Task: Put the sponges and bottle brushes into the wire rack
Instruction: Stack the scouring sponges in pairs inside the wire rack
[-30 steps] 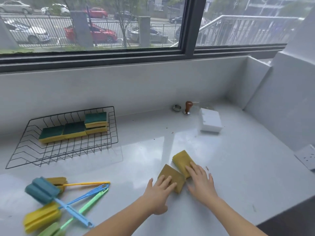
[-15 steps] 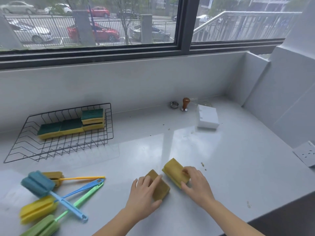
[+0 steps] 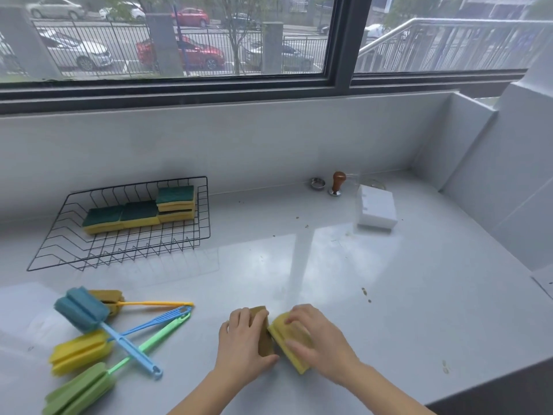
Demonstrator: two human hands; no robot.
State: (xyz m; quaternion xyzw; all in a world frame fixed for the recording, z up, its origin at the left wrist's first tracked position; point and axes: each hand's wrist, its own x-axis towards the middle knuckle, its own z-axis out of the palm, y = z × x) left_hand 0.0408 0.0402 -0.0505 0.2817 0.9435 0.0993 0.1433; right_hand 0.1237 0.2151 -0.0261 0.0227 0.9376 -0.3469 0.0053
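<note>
My left hand [image 3: 244, 342] grips a brownish sponge [image 3: 264, 330] near the counter's front edge. Right beside it, my right hand [image 3: 317, 333] holds a yellow sponge [image 3: 291, 345], tilted up on its edge. The two sponges touch. A black wire rack [image 3: 125, 250] sits at the back left with several green-topped yellow sponges [image 3: 140, 214] in it, two of them stacked at the right. Several bottle brushes [image 3: 86, 330] with blue, yellow and green foam heads lie crossed on the counter at the front left.
A white block [image 3: 377, 209] stands at the back right, with a wooden-knobbed tamper [image 3: 337, 182] and a small metal ring [image 3: 317, 183] behind it. Crumbs dot the grey counter [image 3: 389, 295]. A wall rises on the right, a window ledge behind.
Both hands have closed around the sponges and drawn them together toward the front edge. The sponges lay flat before; now they are tipped up.
</note>
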